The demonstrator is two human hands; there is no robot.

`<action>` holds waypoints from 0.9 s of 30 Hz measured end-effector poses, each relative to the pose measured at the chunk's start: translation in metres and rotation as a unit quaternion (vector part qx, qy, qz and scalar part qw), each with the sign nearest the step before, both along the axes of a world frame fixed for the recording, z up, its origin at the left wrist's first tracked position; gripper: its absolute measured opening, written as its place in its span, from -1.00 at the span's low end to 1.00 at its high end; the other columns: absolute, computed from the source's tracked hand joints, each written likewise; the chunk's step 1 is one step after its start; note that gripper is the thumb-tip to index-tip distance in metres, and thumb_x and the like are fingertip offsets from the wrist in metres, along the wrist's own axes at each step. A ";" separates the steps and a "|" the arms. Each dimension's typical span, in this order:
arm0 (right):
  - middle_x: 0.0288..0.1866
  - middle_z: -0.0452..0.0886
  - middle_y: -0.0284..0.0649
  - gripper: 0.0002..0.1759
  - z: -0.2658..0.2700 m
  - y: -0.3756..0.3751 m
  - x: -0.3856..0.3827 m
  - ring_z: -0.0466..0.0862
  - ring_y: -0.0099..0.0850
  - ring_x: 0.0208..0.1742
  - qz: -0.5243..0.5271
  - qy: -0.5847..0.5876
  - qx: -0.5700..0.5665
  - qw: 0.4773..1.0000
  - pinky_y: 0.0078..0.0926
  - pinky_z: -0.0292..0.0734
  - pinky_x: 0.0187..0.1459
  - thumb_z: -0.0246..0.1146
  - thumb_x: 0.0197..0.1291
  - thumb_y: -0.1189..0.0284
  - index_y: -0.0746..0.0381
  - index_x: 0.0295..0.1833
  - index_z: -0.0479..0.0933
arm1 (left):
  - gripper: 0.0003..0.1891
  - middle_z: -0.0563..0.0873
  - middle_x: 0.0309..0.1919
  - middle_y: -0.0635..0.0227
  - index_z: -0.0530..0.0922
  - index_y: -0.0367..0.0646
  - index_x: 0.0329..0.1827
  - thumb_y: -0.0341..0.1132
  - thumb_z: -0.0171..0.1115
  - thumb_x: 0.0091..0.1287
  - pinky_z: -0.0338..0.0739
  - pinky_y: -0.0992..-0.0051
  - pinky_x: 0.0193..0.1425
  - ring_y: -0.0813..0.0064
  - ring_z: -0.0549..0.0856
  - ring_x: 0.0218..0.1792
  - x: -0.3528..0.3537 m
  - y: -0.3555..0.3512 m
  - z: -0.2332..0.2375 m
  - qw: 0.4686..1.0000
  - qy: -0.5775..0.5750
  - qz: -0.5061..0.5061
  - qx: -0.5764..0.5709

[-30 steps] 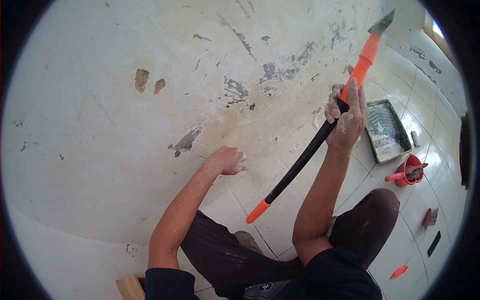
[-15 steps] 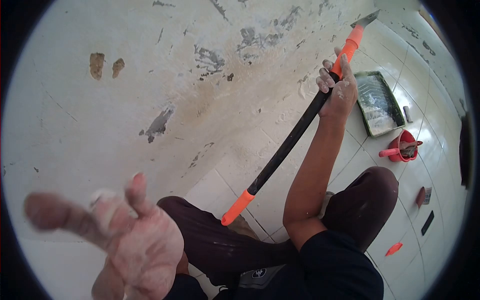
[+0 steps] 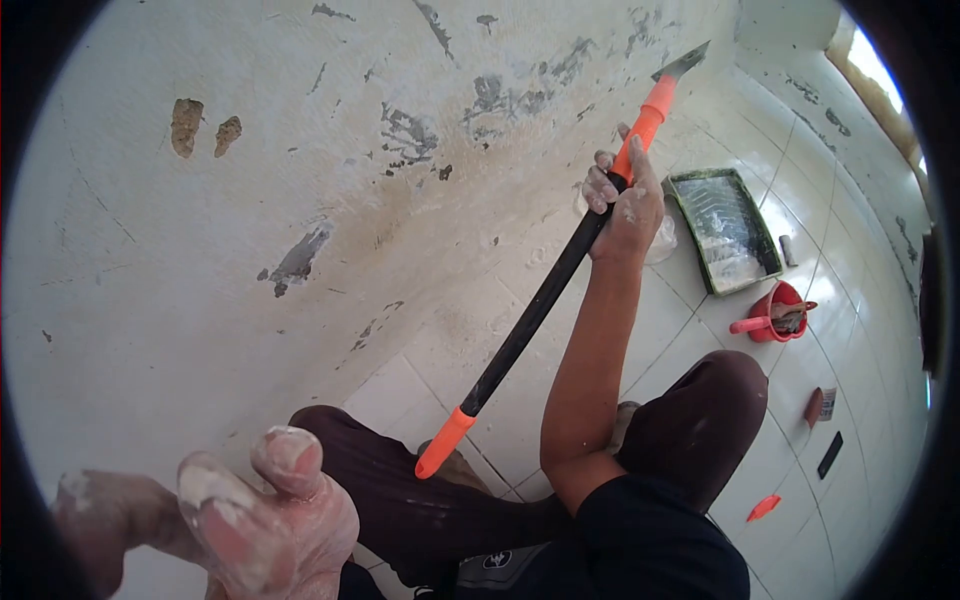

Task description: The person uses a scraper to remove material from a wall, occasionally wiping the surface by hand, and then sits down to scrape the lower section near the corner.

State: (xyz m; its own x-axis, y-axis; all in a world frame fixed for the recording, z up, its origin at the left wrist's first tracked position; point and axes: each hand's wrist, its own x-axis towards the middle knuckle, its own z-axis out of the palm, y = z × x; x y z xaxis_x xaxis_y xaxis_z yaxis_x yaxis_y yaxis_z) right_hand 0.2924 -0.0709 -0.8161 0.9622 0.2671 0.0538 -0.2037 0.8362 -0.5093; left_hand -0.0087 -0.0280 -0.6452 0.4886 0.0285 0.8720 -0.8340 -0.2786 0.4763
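Note:
My right hand (image 3: 628,205), dusted with white, is wrapped round the upper part of a long scraper (image 3: 540,305) with a black shaft and orange ends. Its metal blade (image 3: 684,62) points up toward the wall, and the lower orange end lies over my leg. Close to the camera at the lower left is my left hand (image 3: 270,520), coated in white powder. Its fingers are apart and partly curled, and nothing shows in it.
A pale wall (image 3: 200,220) with grey patches fills the left. On the tiled floor at right are a green-edged paint tray (image 3: 725,230), a red pot (image 3: 778,312) with tools inside, a brush (image 3: 820,405), a black strip (image 3: 829,455) and an orange piece (image 3: 763,508).
The view has shifted, so my right hand and the scraper appear further left and lower. My left hand is lower in the picture, with its fingers more curled.

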 end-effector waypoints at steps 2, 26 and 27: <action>-0.35 0.49 -0.24 -0.51 0.000 0.001 -0.001 0.34 -0.61 -0.57 0.003 0.009 -0.004 1.000 -0.63 0.22 -0.59 0.20 0.54 0.17 0.26 0.39 0.43 | -0.73 -0.20 0.73 0.29 0.72 0.63 0.03 0.25 0.05 0.55 0.04 -0.17 0.63 0.13 0.22 0.53 0.000 -0.003 0.001 1.000 -0.002 0.007 -0.005; -0.49 0.45 -0.43 -0.31 0.016 0.050 -0.026 0.38 -0.69 -0.64 0.034 -0.095 -0.181 0.978 -0.64 0.29 -0.65 0.20 0.53 0.39 0.14 0.69 0.18 | -0.54 0.70 -0.37 0.30 0.48 -0.39 0.29 -0.16 0.25 0.57 0.62 0.42 -0.23 0.49 0.71 -0.39 -0.052 -0.047 -0.232 0.743 0.617 0.202 -0.164; -0.50 0.44 -0.44 -0.32 0.015 0.055 -0.036 0.40 -0.69 -0.61 0.049 -0.106 -0.182 0.976 -0.63 0.33 -0.63 0.19 0.53 0.39 0.21 0.67 0.19 | -0.63 0.67 -0.09 0.22 0.61 -0.19 0.14 -0.05 0.13 0.60 0.62 0.35 -0.12 0.44 0.66 -0.24 -0.061 -0.052 -0.236 0.689 0.655 0.222 -0.217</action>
State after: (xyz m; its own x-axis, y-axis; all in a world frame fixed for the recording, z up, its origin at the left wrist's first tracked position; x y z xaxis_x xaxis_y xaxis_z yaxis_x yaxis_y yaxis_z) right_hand 0.2564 -0.0157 -0.8006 0.9087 0.3954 0.1336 -0.1304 0.5731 -0.8091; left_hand -0.0696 -0.0799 -0.8810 0.7072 0.5487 -0.4459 0.5114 0.0386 0.8585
